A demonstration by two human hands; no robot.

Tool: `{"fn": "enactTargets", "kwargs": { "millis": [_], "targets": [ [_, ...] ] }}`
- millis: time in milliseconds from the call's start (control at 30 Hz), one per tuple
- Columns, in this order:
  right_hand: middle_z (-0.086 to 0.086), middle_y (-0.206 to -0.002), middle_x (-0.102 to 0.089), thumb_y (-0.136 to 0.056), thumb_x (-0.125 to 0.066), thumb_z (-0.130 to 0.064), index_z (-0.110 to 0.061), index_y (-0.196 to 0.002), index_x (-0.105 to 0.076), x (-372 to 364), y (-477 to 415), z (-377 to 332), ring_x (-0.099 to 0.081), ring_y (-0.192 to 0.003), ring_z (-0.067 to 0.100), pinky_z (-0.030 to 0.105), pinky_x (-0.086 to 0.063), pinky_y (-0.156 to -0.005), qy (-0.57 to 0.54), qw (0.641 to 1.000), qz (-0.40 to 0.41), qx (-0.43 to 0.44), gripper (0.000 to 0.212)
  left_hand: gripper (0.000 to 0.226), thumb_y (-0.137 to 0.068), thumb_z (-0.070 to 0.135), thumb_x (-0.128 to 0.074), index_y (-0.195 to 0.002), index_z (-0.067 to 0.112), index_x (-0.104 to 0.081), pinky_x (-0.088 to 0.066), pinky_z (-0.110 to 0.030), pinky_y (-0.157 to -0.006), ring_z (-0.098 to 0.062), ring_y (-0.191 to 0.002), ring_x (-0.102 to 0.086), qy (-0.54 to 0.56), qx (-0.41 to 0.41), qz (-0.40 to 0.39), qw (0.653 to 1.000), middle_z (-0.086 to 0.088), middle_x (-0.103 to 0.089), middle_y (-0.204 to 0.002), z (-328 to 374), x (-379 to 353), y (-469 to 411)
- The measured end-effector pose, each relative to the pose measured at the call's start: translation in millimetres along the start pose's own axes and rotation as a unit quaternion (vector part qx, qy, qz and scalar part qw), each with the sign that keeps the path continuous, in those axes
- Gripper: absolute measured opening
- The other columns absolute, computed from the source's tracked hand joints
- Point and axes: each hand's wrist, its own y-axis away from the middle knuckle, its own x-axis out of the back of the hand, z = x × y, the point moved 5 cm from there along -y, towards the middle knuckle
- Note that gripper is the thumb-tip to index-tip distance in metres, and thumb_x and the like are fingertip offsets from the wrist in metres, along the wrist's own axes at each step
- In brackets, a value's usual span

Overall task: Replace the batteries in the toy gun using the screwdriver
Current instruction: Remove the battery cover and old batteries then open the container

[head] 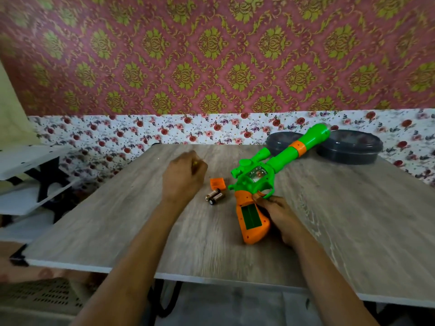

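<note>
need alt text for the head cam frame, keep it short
A right hand grips the orange handle of a green toy gun lying on a wooden table, its battery compartment open and apparently empty. Two batteries and the orange cover lie beside it. The left hand is curled round something yellow, likely the screwdriver.

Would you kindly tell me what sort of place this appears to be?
Most likely a room in a home rather than a workshop: patterned wallpaper covers the wall, a floral band runs below it, and a plastic toy gun lies on a wood-grain table.
</note>
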Motion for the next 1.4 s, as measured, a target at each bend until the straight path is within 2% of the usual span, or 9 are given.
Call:
{"fn": "enactTargets", "kwargs": {
  "millis": [100, 233, 400, 533, 667, 833, 1067, 1233, 1400],
  "targets": [
    [0.007, -0.078, -0.068, -0.088, -0.059, -0.016, -0.012, -0.080, -0.067, -0.6, 1.1, 0.1, -0.062, -0.071, 0.018, 0.034, -0.048, -0.078, 0.005, 1.000, -0.002, 0.000, 0.013, 0.040, -0.091, 0.046, -0.039, -0.074, 0.011, -0.050, -0.029, -0.026, -0.053, -0.018, -0.059, -0.046, -0.015, -0.031, 0.047, 0.998, -0.003, -0.051, -0.071, -12.2, 21.0, -7.5],
    [-0.007, -0.058, -0.068, -0.088, -0.059, -0.016, -0.014, -0.074, -0.065, 0.6, 3.1, -1.5, -0.063, -0.053, 0.002, 0.017, -0.049, -0.055, 0.016, 1.000, 0.001, 0.004, 0.016, 0.058, -0.084, 0.063, -0.022, -0.067, 0.015, -0.049, -0.028, -0.021, -0.044, -0.013, -0.044, -0.043, -0.020, 0.002, 0.068, 0.997, -0.001, -0.049, -0.050, -48.3, 23.9, -2.9],
    [-0.009, -0.059, -0.069, -0.088, -0.059, -0.015, -0.013, -0.077, -0.066, 0.9, 3.6, -1.7, -0.063, -0.054, 0.000, 0.014, -0.049, -0.055, 0.020, 1.000, -0.007, 0.005, 0.014, 0.028, -0.093, 0.017, -0.056, -0.117, 0.008, -0.066, -0.040, -0.024, -0.063, -0.022, -0.065, -0.056, 0.005, 0.058, 0.104, 0.993, -0.016, -0.067, -0.096, -88.9, 8.9, 17.2],
    [-0.006, -0.065, -0.070, -0.088, -0.059, -0.016, -0.013, -0.079, -0.067, 0.7, 1.1, -0.3, -0.065, -0.058, 0.003, 0.022, -0.051, -0.063, 0.019, 1.000, -0.011, 0.004, 0.013, 0.039, -0.087, -0.005, -0.048, -0.122, 0.005, -0.063, -0.042, -0.026, -0.062, -0.024, -0.065, -0.057, 0.020, 0.139, 0.042, 0.989, -0.021, -0.067, -0.111, -113.2, -11.1, 13.3],
    [-0.004, -0.068, -0.071, -0.088, -0.059, -0.017, -0.013, -0.077, -0.067, 1.2, 0.2, 0.0, -0.065, -0.059, 0.005, 0.024, -0.051, -0.065, 0.019, 1.000, -0.009, 0.003, 0.014, 0.041, -0.090, 0.000, -0.043, -0.130, 0.003, -0.054, -0.043, -0.035, -0.095, -0.035, -0.114, -0.055, -0.052, 0.150, -0.084, 0.984, -0.019, -0.051, -0.136, -120.6, -32.9, 9.6],
    [-0.004, -0.064, -0.071, -0.088, -0.059, -0.017, -0.013, -0.078, -0.067, 2.8, 0.3, -0.3, -0.066, -0.058, 0.006, 0.024, -0.051, -0.065, 0.012, 1.000, -0.008, -0.001, 0.013, 0.050, -0.092, 0.001, -0.041, -0.142, 0.000, -0.037, -0.026, -0.031, -0.110, -0.032, -0.135, -0.036, -0.105, 0.118, -0.201, 0.967, -0.017, -0.030, -0.152, -123.6, -54.0, 13.1],
    [0.000, -0.070, -0.072, -0.087, -0.059, -0.019, -0.011, -0.081, -0.068, 5.0, -4.0, 1.0, -0.067, -0.060, 0.010, 0.031, -0.051, -0.072, 0.008, 1.000, -0.014, -0.002, 0.014, 0.041, -0.093, 0.010, -0.040, -0.134, 0.004, -0.048, -0.037, -0.043, -0.106, -0.033, -0.127, -0.045, -0.158, 0.110, -0.212, 0.958, -0.013, -0.037, -0.148, -120.0, -53.1, 12.0],
    [-0.002, -0.067, -0.072, -0.089, -0.056, -0.016, -0.012, -0.080, -0.067, -0.4, 6.7, -3.9, -0.067, -0.061, 0.008, 0.026, -0.053, -0.066, 0.021, 0.999, -0.031, 0.007, 0.015, 0.040, -0.094, 0.013, -0.042, -0.132, 0.015, -0.054, -0.023, -0.042, -0.114, -0.027, -0.136, -0.035, -0.066, 0.119, -0.061, 0.989, -0.007, -0.040, -0.148, -113.0, -27.1, 17.5],
    [0.001, -0.071, -0.071, -0.090, -0.056, -0.016, -0.012, -0.080, -0.066, -2.6, 12.3, -7.2, -0.066, -0.059, 0.006, 0.025, -0.052, -0.066, 0.024, 0.999, -0.027, 0.005, 0.015, 0.029, -0.092, 0.012, -0.051, -0.119, 0.010, -0.064, -0.041, -0.034, -0.098, -0.025, -0.104, -0.062, 0.071, 0.032, -0.047, 0.996, -0.008, -0.065, -0.119, -50.5, -12.4, 40.2]
  ]
}}
